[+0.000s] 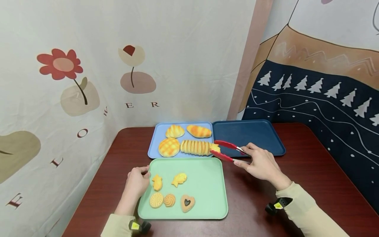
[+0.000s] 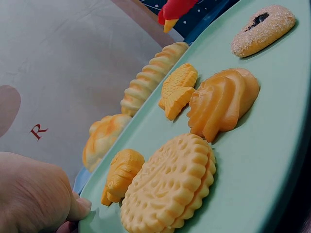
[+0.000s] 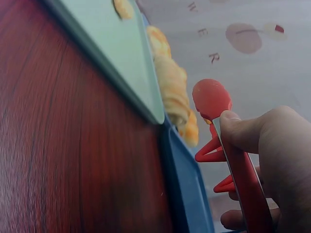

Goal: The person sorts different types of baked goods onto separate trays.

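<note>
My right hand (image 1: 262, 162) grips red-tipped tongs (image 1: 224, 157). A small yellow cookie (image 1: 215, 147) is between the tong tips, above the right end of a long ridged bread (image 1: 195, 147); its exact shape is unclear. In the right wrist view the tongs' red head (image 3: 212, 98) hides most of it. With thumb and fingers, my left hand (image 1: 137, 182) pinches the left rim of a light green tray (image 1: 207, 187). On that tray lie two fish-shaped cookies (image 1: 179, 179), a round cookie (image 1: 156, 200), a swirl cookie (image 1: 169, 200) and a heart cookie (image 1: 188, 203).
Behind the green tray, a light blue tray (image 1: 152, 153) holds the ridged bread, a croissant (image 1: 175, 131), an oval bread (image 1: 199, 131) and a round bread (image 1: 169, 147). To its right is a dark blue tray (image 1: 245, 131). All stand on a brown table (image 1: 109, 164) before printed curtains.
</note>
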`<move>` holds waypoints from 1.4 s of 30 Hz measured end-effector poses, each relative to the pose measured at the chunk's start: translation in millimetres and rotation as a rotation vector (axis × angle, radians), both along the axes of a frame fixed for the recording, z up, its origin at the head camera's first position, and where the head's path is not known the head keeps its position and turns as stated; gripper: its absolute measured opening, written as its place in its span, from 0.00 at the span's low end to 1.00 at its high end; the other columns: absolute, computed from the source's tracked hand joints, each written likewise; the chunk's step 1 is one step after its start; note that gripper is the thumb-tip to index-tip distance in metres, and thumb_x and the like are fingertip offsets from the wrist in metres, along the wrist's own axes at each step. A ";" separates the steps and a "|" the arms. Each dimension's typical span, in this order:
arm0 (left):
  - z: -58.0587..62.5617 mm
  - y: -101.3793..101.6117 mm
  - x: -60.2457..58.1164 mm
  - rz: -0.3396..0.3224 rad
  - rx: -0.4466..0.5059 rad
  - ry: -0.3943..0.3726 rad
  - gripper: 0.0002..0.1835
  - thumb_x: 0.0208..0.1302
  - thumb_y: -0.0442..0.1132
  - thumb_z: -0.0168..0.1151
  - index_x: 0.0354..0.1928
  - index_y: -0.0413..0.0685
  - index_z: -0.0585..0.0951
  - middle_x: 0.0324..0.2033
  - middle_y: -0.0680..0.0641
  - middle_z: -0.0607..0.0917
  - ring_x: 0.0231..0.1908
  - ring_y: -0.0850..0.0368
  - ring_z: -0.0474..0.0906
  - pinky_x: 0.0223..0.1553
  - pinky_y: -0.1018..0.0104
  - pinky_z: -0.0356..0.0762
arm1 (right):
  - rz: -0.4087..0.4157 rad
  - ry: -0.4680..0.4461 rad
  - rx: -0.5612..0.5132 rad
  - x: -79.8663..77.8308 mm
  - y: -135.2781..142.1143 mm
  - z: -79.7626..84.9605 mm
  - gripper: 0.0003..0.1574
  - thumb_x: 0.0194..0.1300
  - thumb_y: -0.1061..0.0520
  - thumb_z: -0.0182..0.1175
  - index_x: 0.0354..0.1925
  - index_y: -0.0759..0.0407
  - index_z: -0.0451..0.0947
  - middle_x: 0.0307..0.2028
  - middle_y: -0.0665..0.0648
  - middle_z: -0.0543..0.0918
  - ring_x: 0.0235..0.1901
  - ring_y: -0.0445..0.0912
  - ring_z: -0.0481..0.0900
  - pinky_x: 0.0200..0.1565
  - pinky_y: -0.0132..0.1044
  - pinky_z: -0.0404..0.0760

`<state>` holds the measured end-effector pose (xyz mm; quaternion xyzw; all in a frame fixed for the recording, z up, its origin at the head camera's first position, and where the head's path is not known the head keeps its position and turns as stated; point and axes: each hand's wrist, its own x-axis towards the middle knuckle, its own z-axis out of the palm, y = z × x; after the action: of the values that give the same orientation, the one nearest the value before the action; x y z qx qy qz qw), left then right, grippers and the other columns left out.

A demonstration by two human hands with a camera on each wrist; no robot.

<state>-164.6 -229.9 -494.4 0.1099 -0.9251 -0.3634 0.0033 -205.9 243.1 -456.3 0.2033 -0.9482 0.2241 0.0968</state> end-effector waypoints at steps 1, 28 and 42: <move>-0.1 -0.1 0.2 -0.001 0.001 0.000 0.21 0.76 0.32 0.61 0.67 0.33 0.80 0.66 0.35 0.81 0.58 0.36 0.79 0.38 0.55 0.79 | -0.006 -0.005 0.003 -1.3 1.7 -1.2 0.41 0.62 0.33 0.75 0.61 0.59 0.86 0.43 0.52 0.82 0.24 0.41 0.72 0.24 0.37 0.74; -0.6 0.0 1.3 0.006 0.011 -0.002 0.21 0.76 0.32 0.61 0.67 0.33 0.80 0.65 0.34 0.81 0.51 0.41 0.82 0.33 0.57 0.77 | -0.116 -0.129 0.103 -26.7 28.4 -20.4 0.51 0.65 0.26 0.67 0.66 0.64 0.81 0.48 0.58 0.82 0.35 0.49 0.76 0.31 0.43 0.77; 1.9 -2.5 0.4 0.026 -0.009 0.021 0.19 0.73 0.33 0.64 0.62 0.35 0.85 0.53 0.35 0.88 0.43 0.47 0.83 0.33 0.60 0.78 | -0.124 -0.134 0.101 -27.1 31.7 -18.2 0.59 0.61 0.20 0.65 0.67 0.65 0.80 0.50 0.60 0.82 0.37 0.50 0.78 0.32 0.46 0.79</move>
<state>-164.3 -232.4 -492.5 0.1179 -0.9251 -0.3605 0.0180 -233.0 274.9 -474.4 0.1335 -0.9734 0.1826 0.0364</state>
